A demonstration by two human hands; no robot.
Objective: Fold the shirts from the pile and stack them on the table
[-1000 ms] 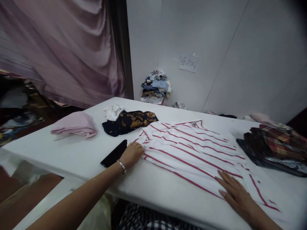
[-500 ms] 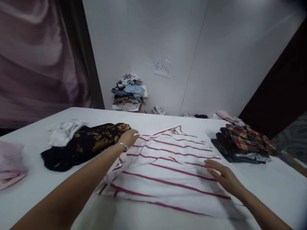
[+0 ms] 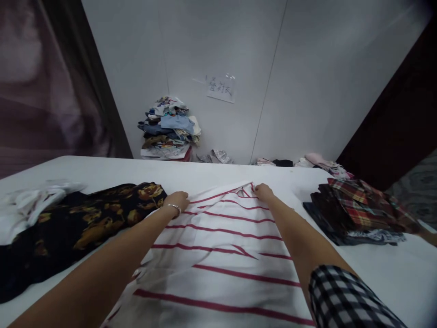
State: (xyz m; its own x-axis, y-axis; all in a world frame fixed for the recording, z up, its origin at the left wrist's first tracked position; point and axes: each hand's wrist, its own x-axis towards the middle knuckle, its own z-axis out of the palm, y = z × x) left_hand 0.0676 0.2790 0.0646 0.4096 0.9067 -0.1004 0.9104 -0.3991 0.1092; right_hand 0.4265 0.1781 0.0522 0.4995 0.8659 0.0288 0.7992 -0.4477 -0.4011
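A white shirt with red stripes lies spread on the white table, its neck end pointing away from me. My left hand, with a silver bracelet at the wrist, is closed at the shirt's far left corner. At the far right, beside the neck opening, my right hand pinches the cloth edge. Both arms reach forward along the sides of the shirt. Right next to my left hand lies a black garment with golden-brown flowers.
White cloth lies at the left. On the right, a plaid shirt tops folded dark clothes, with another person's hand at its edge. Behind the table stand a tall clothes pile and a wall with a paper sign.
My right hand has moved forward from the shirt's right side to its neck end and closed on the cloth. My left hand has closed at the far left corner. The view has shifted right.
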